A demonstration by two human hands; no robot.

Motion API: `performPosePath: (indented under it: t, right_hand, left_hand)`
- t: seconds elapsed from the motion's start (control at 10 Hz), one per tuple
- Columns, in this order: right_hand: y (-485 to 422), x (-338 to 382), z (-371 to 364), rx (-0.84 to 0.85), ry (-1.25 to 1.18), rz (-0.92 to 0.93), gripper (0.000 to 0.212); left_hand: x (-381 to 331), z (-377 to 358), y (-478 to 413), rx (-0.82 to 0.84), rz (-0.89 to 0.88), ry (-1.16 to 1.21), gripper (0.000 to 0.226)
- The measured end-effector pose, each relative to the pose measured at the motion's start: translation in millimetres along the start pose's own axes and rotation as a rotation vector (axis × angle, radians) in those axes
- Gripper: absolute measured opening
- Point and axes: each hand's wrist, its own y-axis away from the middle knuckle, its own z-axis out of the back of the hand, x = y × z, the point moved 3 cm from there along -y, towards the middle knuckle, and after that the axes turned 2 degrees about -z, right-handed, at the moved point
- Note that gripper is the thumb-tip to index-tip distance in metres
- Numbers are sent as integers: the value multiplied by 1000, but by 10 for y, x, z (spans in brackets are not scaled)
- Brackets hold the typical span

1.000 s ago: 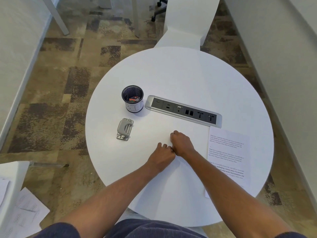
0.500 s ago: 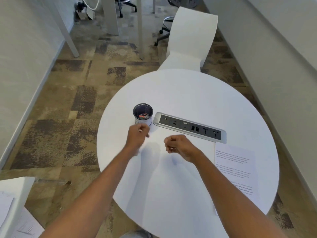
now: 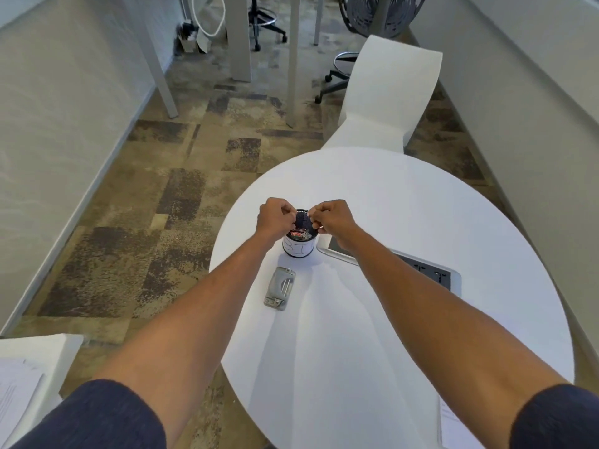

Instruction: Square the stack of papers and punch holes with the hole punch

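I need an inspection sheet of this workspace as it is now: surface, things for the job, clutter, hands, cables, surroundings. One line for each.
Surface: round white table, with a power socket panel set into it.
Job's things: grey hole punch lying flat near the left edge, untouched; printed papers at the near right edge, mostly out of frame.
Clutter: small cup holding small items, too small to identify.
Hands: left hand and right hand both over the cup's rim, fingers curled; whether they grip anything cannot be told.
Cables: white cable hanging by the far desk.
Surroundings: white chair behind the table; loose papers at lower left; patterned carpet.
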Motion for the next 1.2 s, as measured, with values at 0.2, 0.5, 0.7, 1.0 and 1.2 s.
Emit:
performPosePath:
  t: [0.2, 0.5, 0.7, 1.0, 1.2]
  right_hand:
    - [-191, 117, -134, -86, 374, 144, 9]
    - [-76, 142, -80, -61, 541, 212, 18]
    - [377, -194, 379, -131, 390, 229, 48]
    - [1157, -1070, 1323, -315, 516, 105, 55]
    - [1519, -1595, 1355, -328, 702, 61, 59]
  left_hand:
    - [-6, 55, -33, -35, -58, -49, 9]
    - [18, 59, 62, -29, -124, -184, 20]
    - [-122, -224, 294, 9, -191, -149, 16]
    - [-302, -969, 914, 239, -414, -300, 23]
    - [-151, -1454, 1365, 272, -538, -515, 41]
